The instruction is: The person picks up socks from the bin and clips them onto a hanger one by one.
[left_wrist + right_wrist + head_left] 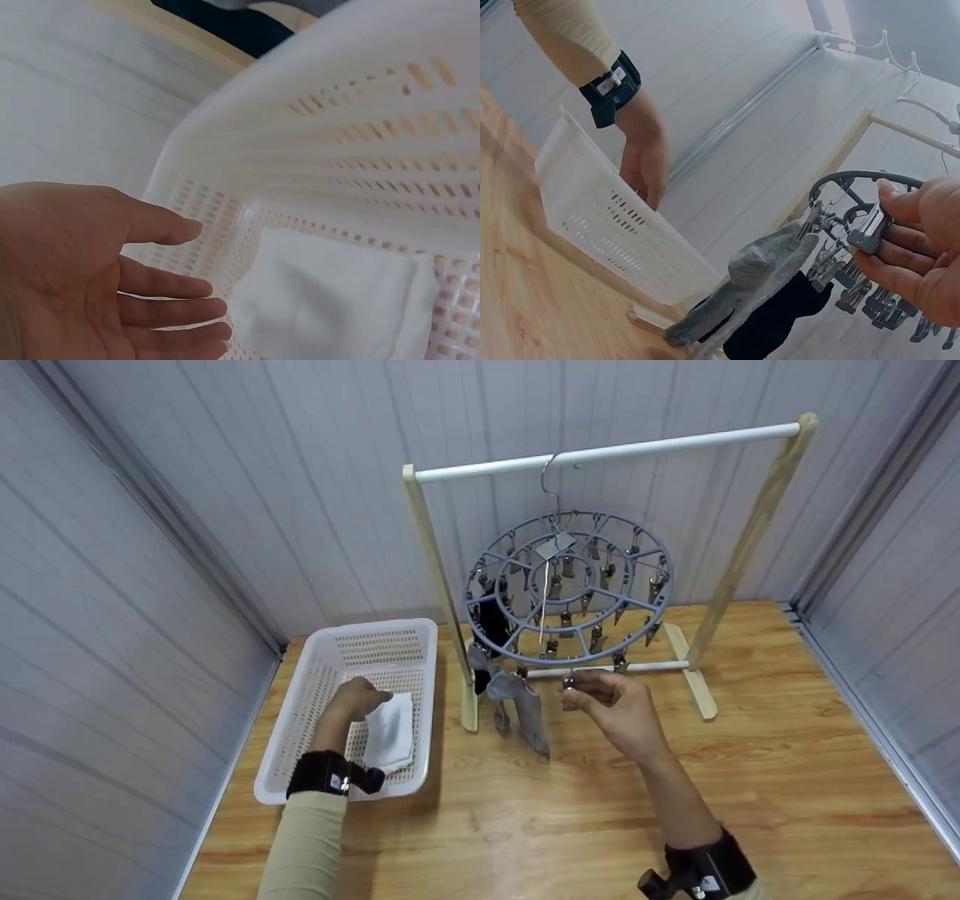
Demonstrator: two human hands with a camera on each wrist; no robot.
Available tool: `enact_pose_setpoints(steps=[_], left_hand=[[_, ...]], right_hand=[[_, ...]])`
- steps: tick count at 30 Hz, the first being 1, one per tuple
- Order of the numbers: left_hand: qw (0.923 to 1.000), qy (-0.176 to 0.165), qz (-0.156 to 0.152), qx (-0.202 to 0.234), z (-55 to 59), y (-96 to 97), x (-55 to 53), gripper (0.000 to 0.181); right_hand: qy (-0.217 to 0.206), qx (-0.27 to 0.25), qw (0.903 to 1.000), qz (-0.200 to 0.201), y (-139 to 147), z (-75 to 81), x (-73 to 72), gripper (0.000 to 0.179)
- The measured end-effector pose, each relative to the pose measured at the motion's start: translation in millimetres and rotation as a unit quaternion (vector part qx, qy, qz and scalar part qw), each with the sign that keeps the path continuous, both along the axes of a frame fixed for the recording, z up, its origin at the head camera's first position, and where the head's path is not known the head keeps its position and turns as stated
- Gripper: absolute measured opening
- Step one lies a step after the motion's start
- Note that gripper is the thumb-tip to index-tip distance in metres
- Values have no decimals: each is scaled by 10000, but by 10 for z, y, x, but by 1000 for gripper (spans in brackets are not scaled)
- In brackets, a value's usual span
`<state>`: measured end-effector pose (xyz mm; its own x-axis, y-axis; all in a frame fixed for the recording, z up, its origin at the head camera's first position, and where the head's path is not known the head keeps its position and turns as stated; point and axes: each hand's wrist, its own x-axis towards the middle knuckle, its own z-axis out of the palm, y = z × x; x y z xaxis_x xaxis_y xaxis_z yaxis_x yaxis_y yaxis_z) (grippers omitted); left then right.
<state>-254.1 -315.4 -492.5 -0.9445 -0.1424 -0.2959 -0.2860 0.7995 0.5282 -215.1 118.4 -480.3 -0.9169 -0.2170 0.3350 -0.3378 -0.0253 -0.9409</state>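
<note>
My left hand reaches into the white plastic basket, fingers straight, close over a folded white cloth on its bottom. At the front rim of the round grey-blue drying hanger, my right hand pinches a metal clip between thumb and fingers. Nothing hangs from that clip. Left of it, a grey sock hangs from the hanger, and a black sock shows behind it in the right wrist view.
The hanger hooks over the white bar of a wooden-legged stand. Several more metal clips dangle from its rings. Pale panelled walls close in the wooden table at the back and both sides.
</note>
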Motion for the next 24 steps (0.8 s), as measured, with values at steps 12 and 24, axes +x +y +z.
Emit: enact_pose_setpoints(steps=[12, 24], left_hand=[[9946, -778, 620, 288, -151, -34, -63, 53], [9930, -607, 870, 522, -230, -26, -126, 53]], right_hand=[[31, -160, 9998, 133, 26, 8, -7, 29], [-149, -307, 9989, 337, 80, 38, 0, 30]])
